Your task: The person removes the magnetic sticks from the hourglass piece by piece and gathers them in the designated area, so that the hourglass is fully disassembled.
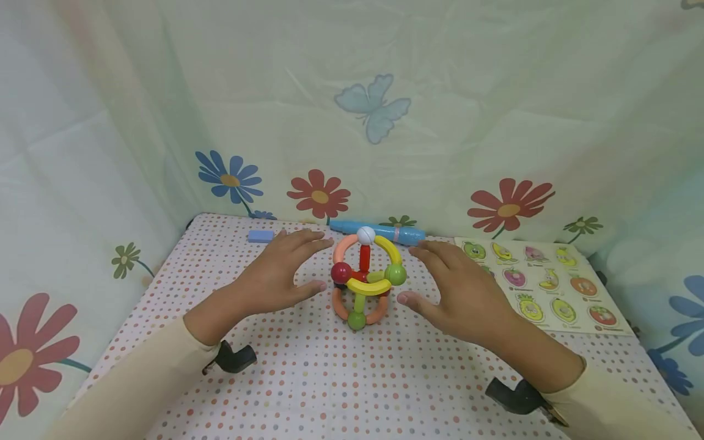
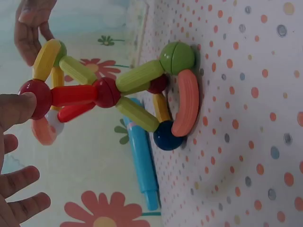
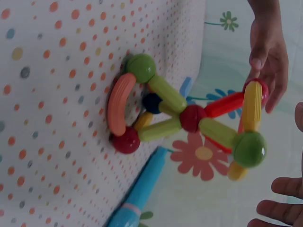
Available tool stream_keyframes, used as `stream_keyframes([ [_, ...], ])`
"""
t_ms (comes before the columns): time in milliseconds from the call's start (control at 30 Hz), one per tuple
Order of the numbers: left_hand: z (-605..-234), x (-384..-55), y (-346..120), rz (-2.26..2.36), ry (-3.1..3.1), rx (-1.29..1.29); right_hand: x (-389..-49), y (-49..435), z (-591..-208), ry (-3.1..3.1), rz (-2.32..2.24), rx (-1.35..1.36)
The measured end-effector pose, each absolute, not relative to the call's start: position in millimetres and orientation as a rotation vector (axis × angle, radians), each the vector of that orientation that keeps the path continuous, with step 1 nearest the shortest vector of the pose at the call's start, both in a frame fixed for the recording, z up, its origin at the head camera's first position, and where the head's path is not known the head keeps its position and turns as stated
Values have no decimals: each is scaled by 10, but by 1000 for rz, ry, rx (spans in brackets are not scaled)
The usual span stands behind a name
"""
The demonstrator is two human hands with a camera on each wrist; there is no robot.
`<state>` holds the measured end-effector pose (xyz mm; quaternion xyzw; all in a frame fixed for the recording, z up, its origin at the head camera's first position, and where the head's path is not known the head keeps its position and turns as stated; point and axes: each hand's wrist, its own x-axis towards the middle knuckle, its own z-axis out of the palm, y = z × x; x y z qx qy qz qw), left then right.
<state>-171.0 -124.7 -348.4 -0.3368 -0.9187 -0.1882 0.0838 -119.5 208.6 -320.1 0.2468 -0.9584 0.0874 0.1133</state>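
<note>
A toy built of coloured rods and balls [image 1: 370, 287] stands upright on the dotted tablecloth between both hands. My left hand [image 1: 280, 272] is at its left side, fingers spread and nearly straight. My right hand [image 1: 462, 293] mirrors it on the right, thumb apart from the other fingers. The head view shows small gaps between both hands and the toy. In the left wrist view the thumb overlaps a red ball [image 2: 40, 101]. Near the toy's middle, a red ball [image 3: 193, 118] joins several rods. Its base has curved rods, a green ball [image 2: 177, 58] and a dark blue ball [image 2: 167, 136].
Behind the toy lies a light blue pen-shaped object [image 1: 409, 236]. A small blue block [image 1: 261, 236] sits at the back left. On the right is a board with fruit pictures [image 1: 541, 293]. A flowered curtain [image 1: 440, 153] hangs along the table's back edge.
</note>
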Motion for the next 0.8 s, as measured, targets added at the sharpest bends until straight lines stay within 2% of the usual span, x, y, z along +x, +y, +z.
stream_keyframes([
  [800, -3617, -1816, -1129, -815, -2647, -1141, -1302, 1532, -3351, -2592, 287, 977],
])
